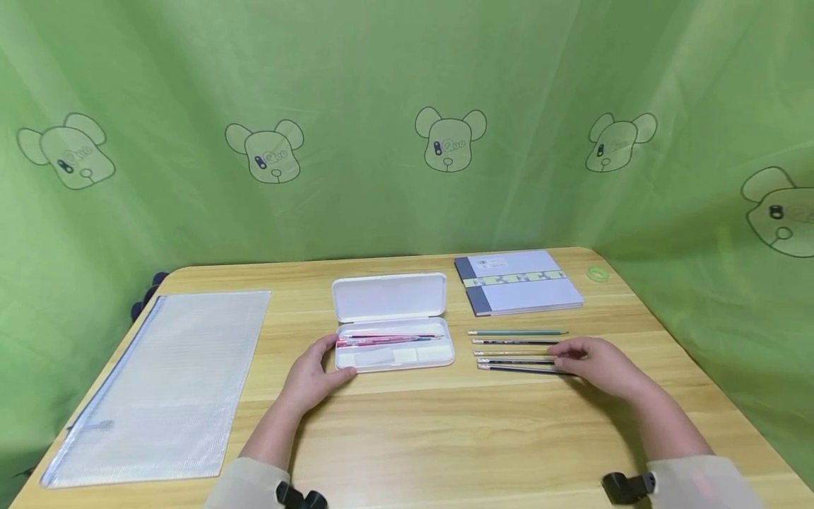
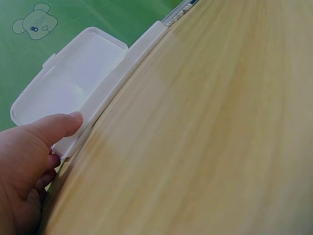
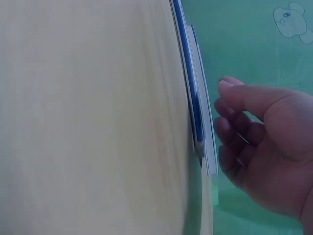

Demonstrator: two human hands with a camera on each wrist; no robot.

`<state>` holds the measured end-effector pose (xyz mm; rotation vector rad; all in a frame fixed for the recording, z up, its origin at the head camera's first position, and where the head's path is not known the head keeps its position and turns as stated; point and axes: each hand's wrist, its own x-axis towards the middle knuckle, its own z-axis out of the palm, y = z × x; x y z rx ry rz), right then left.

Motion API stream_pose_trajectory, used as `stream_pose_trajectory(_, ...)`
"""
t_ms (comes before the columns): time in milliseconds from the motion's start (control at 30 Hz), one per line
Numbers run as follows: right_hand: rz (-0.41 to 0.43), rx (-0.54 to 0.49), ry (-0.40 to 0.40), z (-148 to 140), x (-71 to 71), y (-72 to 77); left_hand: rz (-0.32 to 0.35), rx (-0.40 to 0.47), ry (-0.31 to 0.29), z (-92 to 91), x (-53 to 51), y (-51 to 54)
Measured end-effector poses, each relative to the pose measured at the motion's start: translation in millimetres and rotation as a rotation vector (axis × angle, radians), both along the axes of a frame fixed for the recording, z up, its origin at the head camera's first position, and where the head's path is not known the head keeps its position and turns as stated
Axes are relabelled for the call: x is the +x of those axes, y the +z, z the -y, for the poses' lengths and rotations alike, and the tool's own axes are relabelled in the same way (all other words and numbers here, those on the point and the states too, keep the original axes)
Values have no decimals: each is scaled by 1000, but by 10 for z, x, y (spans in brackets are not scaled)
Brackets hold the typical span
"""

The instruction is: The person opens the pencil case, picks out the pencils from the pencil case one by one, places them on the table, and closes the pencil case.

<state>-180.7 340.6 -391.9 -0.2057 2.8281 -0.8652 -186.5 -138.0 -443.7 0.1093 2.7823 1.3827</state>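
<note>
A white pencil case [image 1: 390,297] stands with its lid raised, holding red-and-dark pencils [image 1: 388,340] and white blocks [image 1: 407,355]. My left hand [image 1: 309,378] grips the case's left end, its thumb [image 2: 63,125] along the front wall; the other fingertips are partly hidden. To the right of the case lies a row of several pencils, with a teal pencil [image 1: 518,332] at the back and a dark pencil [image 1: 515,368] in front. My right hand [image 1: 600,364] hovers at the row's right ends, fingers loosely bent. In the right wrist view nothing shows between thumb and fingers.
Behind the pencils lies a pale notebook [image 1: 528,293] with a patterned band. A green ring, perhaps tape [image 1: 598,273], sits at the back right. A translucent zip pouch [image 1: 165,389] covers the table's left side. Green curtain [image 1: 356,212] surrounds the wooden table [image 1: 458,438].
</note>
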Motion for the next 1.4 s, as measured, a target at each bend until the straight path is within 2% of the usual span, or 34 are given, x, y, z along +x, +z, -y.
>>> stream_pose_trajectory(300,-101,-45,4,325,-157,26,-2,3,3,8,11,-6)
stream_pose_trajectory(600,-115,-106,30,725,-365,27,-5,9,1,15,10,-7)
stream_pose_trajectory(1067,-12,-187,110,1437,-635,34,-4,8,1,6,5,-1)
stream_pose_trajectory(1400,11,-101,161,1769,-803,37,-4,7,0,0,2,8)
